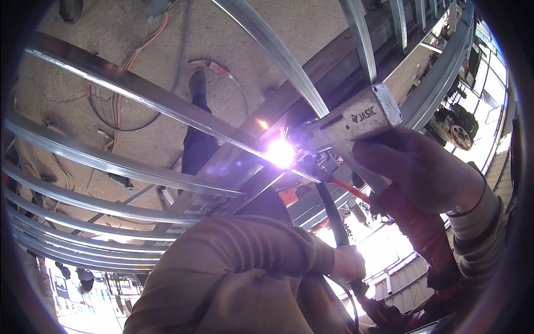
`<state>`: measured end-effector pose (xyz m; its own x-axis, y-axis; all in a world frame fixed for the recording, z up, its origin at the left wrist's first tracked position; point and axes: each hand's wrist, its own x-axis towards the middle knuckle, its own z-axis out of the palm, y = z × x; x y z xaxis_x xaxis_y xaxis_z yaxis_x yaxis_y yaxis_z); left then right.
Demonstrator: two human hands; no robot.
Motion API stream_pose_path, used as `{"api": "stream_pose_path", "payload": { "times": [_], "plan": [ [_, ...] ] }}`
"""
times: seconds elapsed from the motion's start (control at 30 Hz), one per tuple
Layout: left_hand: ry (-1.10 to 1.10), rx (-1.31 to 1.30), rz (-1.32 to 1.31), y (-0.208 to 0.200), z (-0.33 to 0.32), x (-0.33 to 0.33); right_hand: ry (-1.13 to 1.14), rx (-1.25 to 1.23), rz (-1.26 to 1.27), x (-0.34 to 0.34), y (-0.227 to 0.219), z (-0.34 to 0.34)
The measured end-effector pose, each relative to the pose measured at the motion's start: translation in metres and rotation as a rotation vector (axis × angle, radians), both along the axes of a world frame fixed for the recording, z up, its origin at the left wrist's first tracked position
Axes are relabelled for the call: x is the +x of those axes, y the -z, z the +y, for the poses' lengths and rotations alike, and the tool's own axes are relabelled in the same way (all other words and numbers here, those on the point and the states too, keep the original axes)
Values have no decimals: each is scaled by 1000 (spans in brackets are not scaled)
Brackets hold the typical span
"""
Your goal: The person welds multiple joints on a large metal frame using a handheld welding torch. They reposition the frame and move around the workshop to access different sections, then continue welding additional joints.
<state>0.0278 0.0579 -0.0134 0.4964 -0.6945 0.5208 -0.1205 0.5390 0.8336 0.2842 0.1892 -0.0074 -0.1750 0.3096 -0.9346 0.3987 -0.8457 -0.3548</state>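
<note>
My right hand [414, 167] is closed round the grip of a pistol-shaped, grey-white welding gun [347, 122]. Its nose points left at a blinding white-violet arc [280, 153], which burns at the end of a steel bar [167, 106] on a dark metal beam [317, 64]. Glare hides the gun's tip and the joint. Lower down, my left hand [348, 264], in a brown sleeve [239, 245], grips a thick black handle [329, 211] that runs up toward the arc. What its upper end touches cannot be made out. Something red [420, 234] hangs beneath my right hand.
Several curved-looking silvery bars [111, 153] fan out at the left, and others [361, 42] at the upper right. Orange and black cables [119, 100] lie on the concrete floor [128, 28]. A dark shoe [198, 83] stands beyond the beam. Machinery with a wheel [460, 137] is at the right.
</note>
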Motion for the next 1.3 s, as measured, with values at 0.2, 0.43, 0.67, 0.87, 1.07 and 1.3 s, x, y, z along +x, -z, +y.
{"api": "stream_pose_path", "payload": {
  "times": [0.2,0.43,0.67,0.87,1.07,1.3],
  "plan": [
    [-27,2,-8,3,7,4,637,-458,-28,-7,-2,12],
    [-8,6,16,3,6,6,459,-448,-80,-8,-1,22],
    [-5,23,7,1,5,6,735,-695,-100,-7,-8,28],
    [-10,44,12,2,7,7,417,-369,-13,-7,-3,22],
    [-57,46,6,3,6,6,672,-790,-121,-7,-9,38],
    [-43,65,-7,1,4,8,481,-557,-75,-4,-13,24]
  ]
}}
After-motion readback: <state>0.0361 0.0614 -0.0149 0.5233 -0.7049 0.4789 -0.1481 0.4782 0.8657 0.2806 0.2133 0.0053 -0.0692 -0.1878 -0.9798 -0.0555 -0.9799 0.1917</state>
